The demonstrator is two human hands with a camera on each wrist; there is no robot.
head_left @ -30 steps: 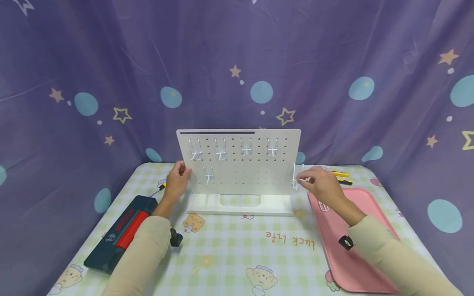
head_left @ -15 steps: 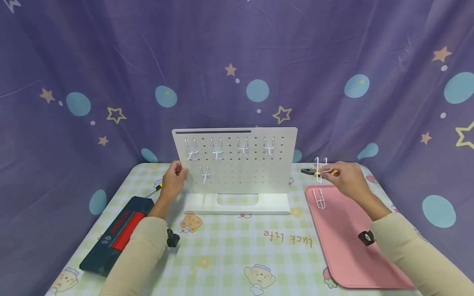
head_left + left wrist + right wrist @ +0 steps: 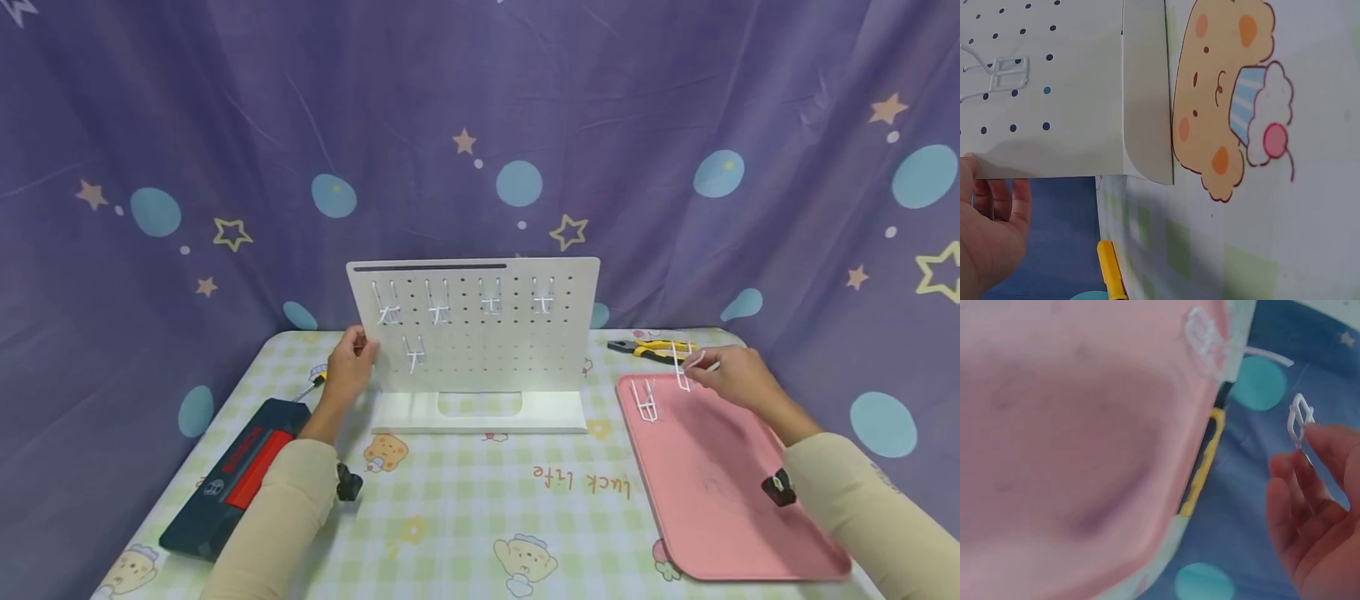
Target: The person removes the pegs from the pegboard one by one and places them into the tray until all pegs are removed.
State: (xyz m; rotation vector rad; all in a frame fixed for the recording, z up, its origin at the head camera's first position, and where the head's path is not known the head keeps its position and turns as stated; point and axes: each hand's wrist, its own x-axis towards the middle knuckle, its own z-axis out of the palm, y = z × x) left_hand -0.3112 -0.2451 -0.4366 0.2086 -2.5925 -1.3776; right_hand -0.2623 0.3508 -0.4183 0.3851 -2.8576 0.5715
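I've got both hands in my feed, each one busy. The left hand (image 3: 351, 365) has the side edge of the white pegboard (image 3: 487, 375) in its grip, thumb on the front face and the other fingers round behind, as my left wrist view shows. The board is standing upright on the table, with five wire hooks (image 3: 543, 302) on it: four across the upper part and a single one lower down toward the left.

The right hand (image 3: 733, 377) is holding a white wire hook (image 3: 1292, 425) in a narrow pinch between thumb and fingertips. From the head cam I see that hook up off the pink tray (image 3: 712, 500), around its far rim, with the prongs up. A spare hook (image 3: 645, 402) is lying in the tray near the far left corner, though it's pretty blurry in my right wrist view.

Just past the tray I can see yellow-and-black pliers (image 3: 645, 351) on the patterned tablecloth (image 3: 465, 517). Over by the left forearm there's a dark case (image 3: 217, 492) with a red strip, and a screwdriver (image 3: 318, 382) near its far end.
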